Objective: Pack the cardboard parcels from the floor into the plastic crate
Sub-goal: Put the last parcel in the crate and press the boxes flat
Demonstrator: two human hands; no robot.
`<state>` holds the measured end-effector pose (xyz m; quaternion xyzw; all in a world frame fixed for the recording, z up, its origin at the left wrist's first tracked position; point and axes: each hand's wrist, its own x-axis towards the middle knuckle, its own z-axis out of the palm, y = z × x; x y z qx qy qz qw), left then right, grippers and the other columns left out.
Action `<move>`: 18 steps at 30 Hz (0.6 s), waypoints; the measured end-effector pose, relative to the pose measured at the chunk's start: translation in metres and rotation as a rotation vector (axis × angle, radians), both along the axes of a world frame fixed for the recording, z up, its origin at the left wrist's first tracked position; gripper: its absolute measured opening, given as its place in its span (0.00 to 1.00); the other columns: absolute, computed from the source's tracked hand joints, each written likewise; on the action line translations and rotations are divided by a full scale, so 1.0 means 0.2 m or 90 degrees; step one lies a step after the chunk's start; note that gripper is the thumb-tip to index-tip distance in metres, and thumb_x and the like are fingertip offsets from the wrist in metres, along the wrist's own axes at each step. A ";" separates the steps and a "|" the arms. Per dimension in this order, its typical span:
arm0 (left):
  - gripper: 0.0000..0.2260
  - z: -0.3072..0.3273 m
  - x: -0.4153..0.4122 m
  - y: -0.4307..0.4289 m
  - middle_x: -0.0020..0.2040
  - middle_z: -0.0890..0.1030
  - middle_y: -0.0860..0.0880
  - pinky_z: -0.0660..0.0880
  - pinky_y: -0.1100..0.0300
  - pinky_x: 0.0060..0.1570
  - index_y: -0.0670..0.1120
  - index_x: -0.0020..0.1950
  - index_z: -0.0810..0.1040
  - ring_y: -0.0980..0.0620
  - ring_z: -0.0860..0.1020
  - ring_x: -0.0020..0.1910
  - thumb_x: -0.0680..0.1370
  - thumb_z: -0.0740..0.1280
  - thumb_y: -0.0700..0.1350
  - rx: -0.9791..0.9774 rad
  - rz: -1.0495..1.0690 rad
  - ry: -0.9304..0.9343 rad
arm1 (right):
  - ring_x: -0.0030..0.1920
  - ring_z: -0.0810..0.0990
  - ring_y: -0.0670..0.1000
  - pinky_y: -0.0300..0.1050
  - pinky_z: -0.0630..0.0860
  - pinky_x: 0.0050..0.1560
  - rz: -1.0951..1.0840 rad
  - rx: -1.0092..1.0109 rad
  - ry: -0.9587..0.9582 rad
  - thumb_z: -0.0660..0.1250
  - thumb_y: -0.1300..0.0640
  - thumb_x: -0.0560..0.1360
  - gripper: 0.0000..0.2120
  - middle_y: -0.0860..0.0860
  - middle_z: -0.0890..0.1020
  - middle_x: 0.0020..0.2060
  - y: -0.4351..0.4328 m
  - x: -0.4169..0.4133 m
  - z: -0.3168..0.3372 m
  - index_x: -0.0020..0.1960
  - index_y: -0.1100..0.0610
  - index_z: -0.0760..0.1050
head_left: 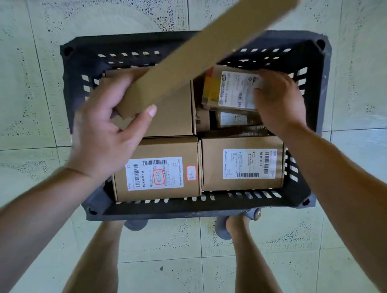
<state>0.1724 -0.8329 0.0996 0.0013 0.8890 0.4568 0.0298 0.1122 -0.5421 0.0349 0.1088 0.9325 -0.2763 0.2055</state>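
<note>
A: Which step is being done?

B: A parcel is being put in. A long, flat, brown cardboard parcel (215, 46) is held up at a slant over the black plastic crate with slotted walls (85, 51). Its near end is gripped by the left hand (108, 130), with thumb and fingers wrapped round it.

A: And the right hand (278, 101)?

B: It is laid on a small brown parcel with yellow tape and a white label (229, 90), in the far right corner of the crate. Whether that parcel is gripped or only pushed cannot be told.

A: Is much room left?

B: Not much, it is judged. Three bigger boxes are packed in already: a plain brown cardboard box (176, 118) at the far left, a brown box with red-ringed stickers (159, 173) at the near left, and a brown box with a white barcode label (243, 164) at the near right. They are smooth and square-edged, and are set tight together.

A: What is called for next?

B: The long parcel probably has to be tipped flat and laid across the tops, or slid down a side. It looks thin and stiff, so it should not be bent.
</note>
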 end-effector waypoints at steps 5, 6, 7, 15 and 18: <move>0.23 -0.03 0.03 0.11 0.65 0.75 0.41 0.69 0.54 0.69 0.36 0.66 0.75 0.44 0.73 0.67 0.71 0.66 0.29 -0.108 -0.174 0.134 | 0.55 0.82 0.56 0.51 0.79 0.52 -0.652 -0.700 -0.214 0.54 0.49 0.82 0.16 0.54 0.84 0.52 0.06 0.20 0.26 0.54 0.54 0.78; 0.24 -0.05 0.04 0.13 0.65 0.75 0.41 0.68 0.55 0.70 0.37 0.66 0.76 0.43 0.72 0.68 0.70 0.65 0.27 -0.128 -0.196 0.147 | 0.56 0.82 0.57 0.51 0.78 0.53 -0.702 -0.750 -0.226 0.52 0.43 0.82 0.21 0.56 0.83 0.55 0.09 0.25 0.28 0.58 0.55 0.78; 0.25 -0.08 0.05 0.14 0.66 0.76 0.42 0.68 0.56 0.69 0.38 0.66 0.76 0.42 0.71 0.69 0.70 0.63 0.26 -0.147 -0.215 0.155 | 0.58 0.82 0.57 0.52 0.77 0.57 -0.759 -0.768 -0.217 0.51 0.40 0.81 0.25 0.56 0.83 0.57 0.12 0.30 0.31 0.62 0.56 0.76; 0.30 -0.34 0.06 0.35 0.68 0.75 0.44 0.75 0.52 0.62 0.42 0.67 0.76 0.44 0.67 0.72 0.69 0.59 0.24 -0.208 -0.221 0.114 | 0.51 0.79 0.35 0.39 0.74 0.52 -0.376 -0.217 -0.014 0.68 0.51 0.76 0.12 0.35 0.81 0.50 0.09 0.48 0.34 0.57 0.38 0.76; 0.32 -0.41 0.12 0.40 0.74 0.67 0.43 0.70 0.55 0.63 0.44 0.73 0.69 0.43 0.62 0.75 0.70 0.67 0.28 -0.252 -0.256 0.035 | 0.76 0.58 0.47 0.51 0.63 0.71 -0.027 -0.014 -0.027 0.67 0.46 0.76 0.30 0.44 0.62 0.76 0.10 0.45 0.24 0.75 0.41 0.60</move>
